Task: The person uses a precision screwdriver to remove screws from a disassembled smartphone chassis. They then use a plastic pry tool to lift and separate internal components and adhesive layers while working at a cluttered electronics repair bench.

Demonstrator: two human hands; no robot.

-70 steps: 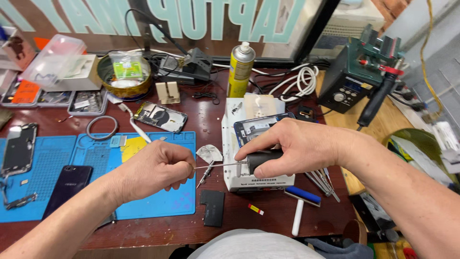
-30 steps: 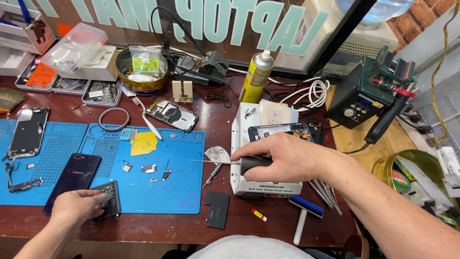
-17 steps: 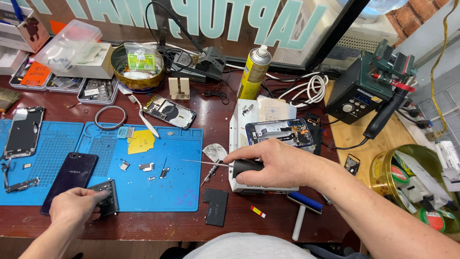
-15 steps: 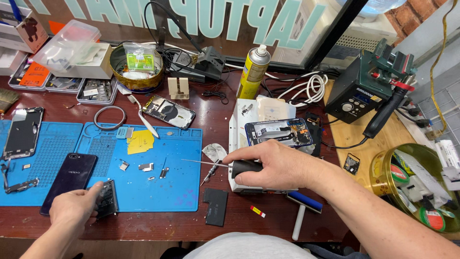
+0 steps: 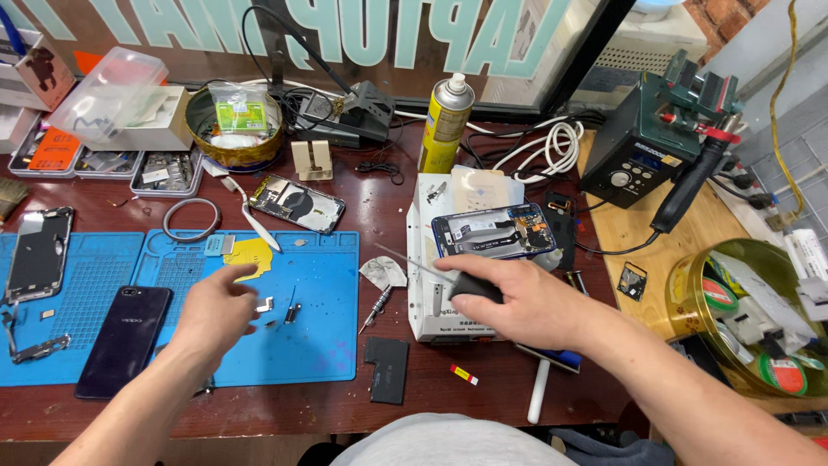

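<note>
Two hands: right hand grips one screwdriver.

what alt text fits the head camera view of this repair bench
A person's right hand holds a black-handled screwdriver beside an opened phone on a white box, while the left hand reaches over small metal parts on a blue mat.

Left hand hovers, fingers loose; right hand gripped shut.

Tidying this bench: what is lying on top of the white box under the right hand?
An opened blue-framed phone lies on the white box, its insides showing. The right hand, holding a dark-handled tool, covers the box's near part.
</note>
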